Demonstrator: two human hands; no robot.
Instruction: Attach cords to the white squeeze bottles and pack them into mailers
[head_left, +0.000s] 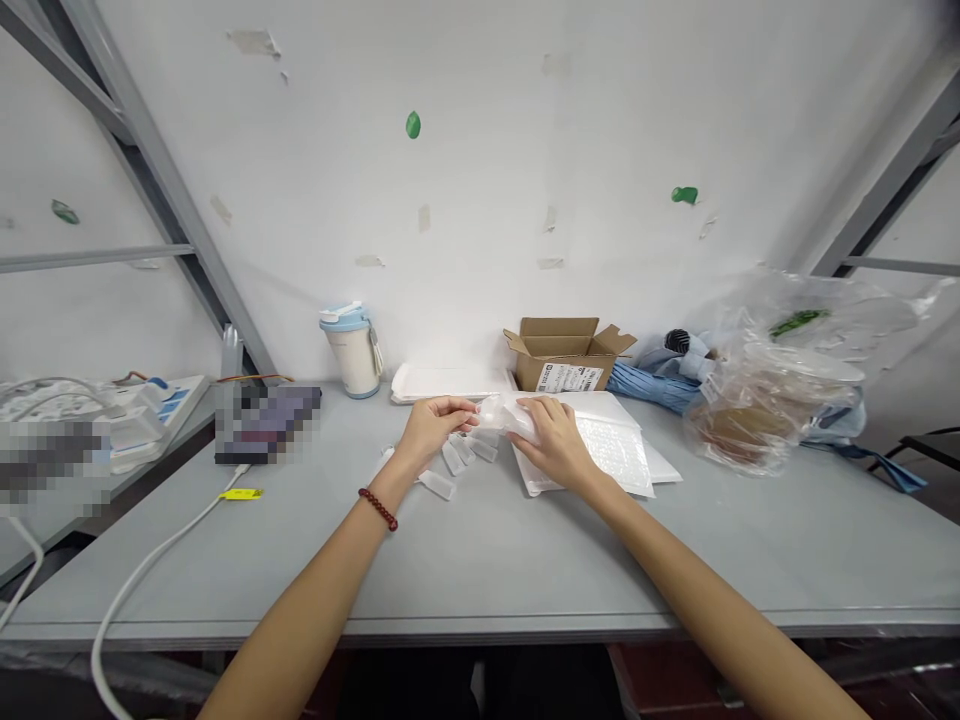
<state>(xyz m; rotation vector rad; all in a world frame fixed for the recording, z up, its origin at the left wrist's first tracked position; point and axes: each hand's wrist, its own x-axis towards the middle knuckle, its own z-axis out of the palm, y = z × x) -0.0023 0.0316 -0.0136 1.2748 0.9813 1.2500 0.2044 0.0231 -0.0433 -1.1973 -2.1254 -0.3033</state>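
Note:
Both my hands meet over the middle of the grey table [480, 560]. My left hand [431, 428], with a red bead bracelet on its wrist, pinches the left end of a small clear plastic bag [501, 413]. My right hand [553, 440] is closed over the bag's right part. Several small translucent plastic pieces [459, 460] lie on the table just below the hands. A stack of white bubble-wrap sheets [619, 450] lies under and to the right of my right hand.
An open cardboard box [566, 365] and a white tray [442, 385] stand at the back. A white-and-blue cup [351, 350] is back left. Crumpled plastic bags [772, 390] and blue cloth fill the right. A white cable [157, 560] with a yellow tag runs along the left.

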